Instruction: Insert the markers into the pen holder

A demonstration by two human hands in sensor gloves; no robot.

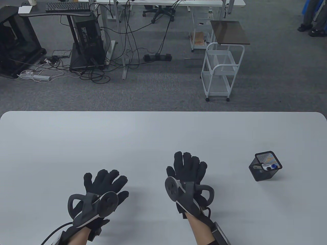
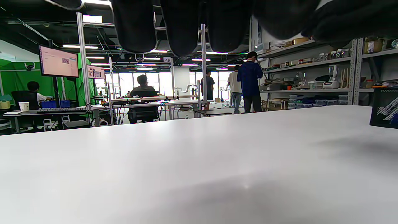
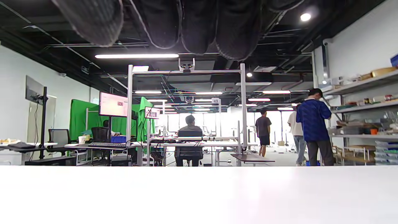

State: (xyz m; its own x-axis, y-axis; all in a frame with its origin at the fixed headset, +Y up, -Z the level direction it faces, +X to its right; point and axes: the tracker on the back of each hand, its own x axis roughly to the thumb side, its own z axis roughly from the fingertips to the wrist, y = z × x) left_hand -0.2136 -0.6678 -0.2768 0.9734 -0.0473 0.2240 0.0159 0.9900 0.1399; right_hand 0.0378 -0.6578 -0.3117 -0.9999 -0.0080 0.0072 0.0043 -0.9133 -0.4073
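A black mesh pen holder stands on the white table at the right. Markers with white barrels and a blue cap lie inside it. The holder's edge also shows in the left wrist view at the far right. My left hand is open and empty, fingers spread, near the front left of the table. My right hand is open and empty, fingers extended, left of the holder and apart from it. Gloved fingers hang from the top of the left wrist view, and fingers likewise in the right wrist view.
Beyond the table's far edge stand a white wire cart, desks and cables on the floor. People stand and sit in the background of the wrist views.
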